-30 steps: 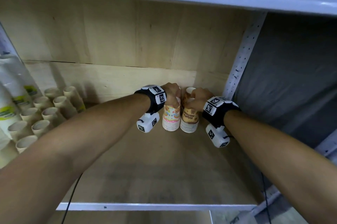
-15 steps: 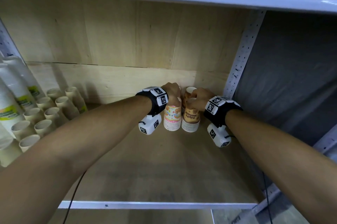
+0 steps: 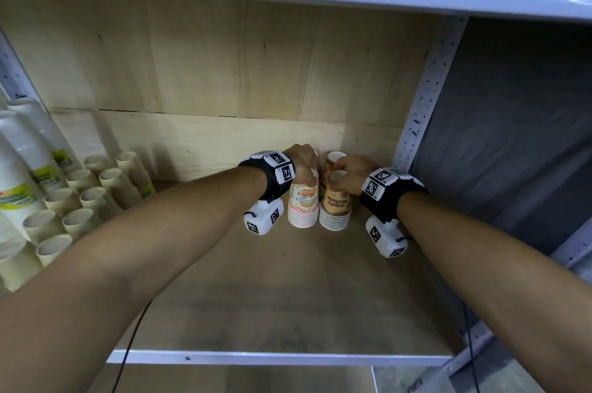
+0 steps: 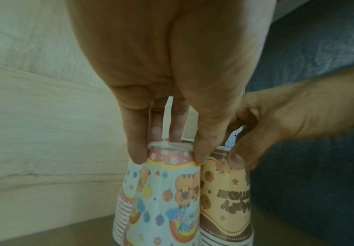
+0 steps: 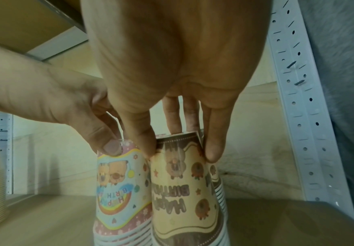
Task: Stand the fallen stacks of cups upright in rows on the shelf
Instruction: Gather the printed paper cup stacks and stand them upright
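Head view: pink cup stack [image 3: 303, 207] and brown cup stack [image 3: 335, 210] upright, touching, at back right of the shelf [image 3: 288, 296]; left hand [image 3: 305, 159] tops pink, right hand [image 3: 351, 175] tops brown. Left wrist: fingers [image 4: 137, 146] pinch pink stack's top; right wrist: fingers [image 5: 214, 146] pinch brown stack's top.

Wooden shelf [image 3: 272, 306] under my arms, pink cup stack [image 3: 303, 207] and brown cup stack [image 3: 335, 210] upside down, side by side, touching, near the back right corner, plain cups [image 3: 86, 197] in rows far left, white stacks [image 3: 22, 175] beside them
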The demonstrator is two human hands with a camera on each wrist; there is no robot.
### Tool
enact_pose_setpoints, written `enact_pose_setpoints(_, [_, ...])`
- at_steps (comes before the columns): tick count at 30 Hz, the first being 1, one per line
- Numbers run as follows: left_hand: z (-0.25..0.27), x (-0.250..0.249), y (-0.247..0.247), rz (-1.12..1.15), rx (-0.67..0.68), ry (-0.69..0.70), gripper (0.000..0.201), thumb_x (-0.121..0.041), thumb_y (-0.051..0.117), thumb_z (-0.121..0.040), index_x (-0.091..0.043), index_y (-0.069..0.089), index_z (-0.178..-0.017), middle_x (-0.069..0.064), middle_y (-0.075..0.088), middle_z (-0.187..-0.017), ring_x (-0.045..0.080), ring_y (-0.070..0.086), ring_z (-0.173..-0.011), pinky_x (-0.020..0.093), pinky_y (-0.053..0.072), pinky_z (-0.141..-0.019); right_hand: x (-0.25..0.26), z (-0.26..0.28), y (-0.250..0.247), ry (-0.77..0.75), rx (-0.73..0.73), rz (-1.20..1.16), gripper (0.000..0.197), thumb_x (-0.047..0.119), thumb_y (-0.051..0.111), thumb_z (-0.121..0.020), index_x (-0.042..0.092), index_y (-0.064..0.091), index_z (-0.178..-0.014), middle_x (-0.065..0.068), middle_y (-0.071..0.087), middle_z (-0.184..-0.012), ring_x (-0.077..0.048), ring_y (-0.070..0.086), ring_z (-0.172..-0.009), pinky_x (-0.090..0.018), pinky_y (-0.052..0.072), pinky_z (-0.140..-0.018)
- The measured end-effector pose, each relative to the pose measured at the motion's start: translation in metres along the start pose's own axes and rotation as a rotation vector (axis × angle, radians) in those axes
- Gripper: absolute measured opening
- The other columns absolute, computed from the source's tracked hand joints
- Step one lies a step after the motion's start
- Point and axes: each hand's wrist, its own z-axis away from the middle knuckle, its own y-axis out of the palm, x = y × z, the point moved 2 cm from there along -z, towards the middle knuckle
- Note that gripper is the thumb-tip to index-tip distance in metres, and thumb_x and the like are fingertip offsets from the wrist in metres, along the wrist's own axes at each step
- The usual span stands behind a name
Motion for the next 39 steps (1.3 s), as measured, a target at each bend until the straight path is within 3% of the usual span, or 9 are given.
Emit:
enact_pose_setpoints(5, [-0.001, 0.001, 0.000, 0.006, -0.023, 0.026, 0.050, -0.022, 0.070, -0.087, -0.010, 0.057, -0.134, 0.007, 0.051, -0.136, 0.023, 0.051, -0.122, 0.018, 0.033, -0.073, -0.001, -0.001, 0.000, -0.002, 0.001, 0.056, 0.034, 0.021, 0.067, -0.081, 0.011, 0.065, -0.113, -0.009, 0.063, -0.114, -0.025, 0.060, -0.101, -0.025, 0.045, -0.076])
enact_pose_setpoints(8, [-0.001, 0.000, 0.000, 0.020, -0.008, 0.018, 0.050, -0.022, 0.072, -0.086, -0.008, 0.059, -0.131, 0.008, 0.055, -0.132, 0.025, 0.054, -0.118, 0.021, 0.036, -0.075, 0.002, 0.001, -0.002, -0.023, 0.008, 0.012, 0.029, 0.015, 0.064, -0.081, 0.006, 0.064, -0.109, -0.013, 0.062, -0.113, -0.028, 0.059, -0.095, -0.027, 0.047, -0.070])
enact_pose_setpoints(12, [0.000, -0.001, 0.000, 0.024, -0.003, 0.016, 0.044, -0.021, 0.072, -0.086, -0.006, 0.063, -0.126, 0.009, 0.062, -0.124, 0.024, 0.058, -0.115, 0.021, 0.037, -0.073, 0.004, 0.002, -0.003, -0.030, 0.014, 0.038, 0.030, 0.014, 0.062, -0.083, 0.005, 0.064, -0.111, -0.015, 0.061, -0.117, -0.030, 0.059, -0.103, -0.030, 0.049, -0.079])
enact_pose_setpoints(17, [0.000, -0.002, -0.001, 0.011, -0.009, 0.020, 0.047, -0.022, 0.072, -0.085, -0.007, 0.061, -0.129, 0.008, 0.060, -0.127, 0.024, 0.057, -0.115, 0.016, 0.039, -0.066, 0.005, 0.003, -0.003, -0.040, 0.018, 0.026, 0.032, 0.012, 0.062, -0.083, 0.003, 0.063, -0.113, -0.016, 0.060, -0.118, -0.031, 0.058, -0.105, -0.028, 0.047, -0.078])
enact_pose_setpoints(19, [0.000, -0.001, -0.002, 0.007, 0.004, 0.009, 0.051, -0.025, 0.073, -0.084, -0.009, 0.059, -0.131, 0.008, 0.058, -0.129, 0.025, 0.056, -0.116, 0.022, 0.039, -0.075, 0.006, 0.003, -0.003, -0.041, 0.026, 0.029, 0.031, 0.012, 0.063, -0.083, 0.003, 0.063, -0.113, -0.015, 0.060, -0.117, -0.029, 0.059, -0.104, -0.026, 0.044, -0.074])
enact_pose_setpoints(23, [0.002, -0.001, -0.004, 0.000, 0.012, 0.005, 0.053, -0.026, 0.072, -0.084, -0.009, 0.057, -0.132, 0.010, 0.057, -0.130, 0.026, 0.057, -0.112, 0.025, 0.041, -0.075, 0.004, 0.003, -0.005, -0.032, 0.043, 0.009, 0.031, 0.015, 0.065, -0.082, 0.005, 0.063, -0.112, -0.012, 0.062, -0.113, -0.028, 0.060, -0.101, -0.032, 0.050, -0.080])
enact_pose_setpoints(26, [0.006, 0.000, -0.012, 0.000, -0.014, 0.010, 0.049, -0.029, 0.070, -0.086, -0.010, 0.059, -0.130, 0.010, 0.056, -0.130, 0.025, 0.057, -0.109, 0.026, 0.041, -0.075, 0.008, 0.001, -0.010, -0.020, 0.020, 0.006, 0.018, 0.017, 0.067, -0.077, 0.008, 0.067, -0.092, -0.008, 0.067, -0.096, -0.028, 0.064, -0.095, -0.031, 0.050, -0.075])
enact_pose_setpoints(32, [0.027, 0.014, -0.050, -0.008, -0.041, -0.042, 0.052, -0.033, 0.074, -0.083, -0.017, 0.059, -0.130, 0.004, 0.055, -0.130, 0.023, 0.055, -0.114, 0.026, 0.040, -0.080, 0.047, -0.005, -0.021, -0.006, -0.119, 0.101, 0.048, 0.043, 0.067, -0.079, 0.017, 0.062, -0.119, -0.009, 0.049, -0.125, -0.026, 0.054, -0.115, -0.035, 0.047, -0.096])
enact_pose_setpoints(39, [0.086, 0.059, -0.109, -0.095, -0.001, -0.147, 0.047, -0.031, 0.077, -0.081, -0.021, 0.063, -0.124, 0.000, 0.058, -0.111, 0.019, 0.055, -0.096, 0.029, 0.048, -0.079, 0.146, -0.007, -0.008, -0.158, -0.109, 0.070, 0.045, 0.032, 0.066, -0.082, 0.018, 0.059, -0.125, -0.008, 0.050, -0.129, -0.025, 0.055, -0.115, -0.029, 0.047, -0.086])
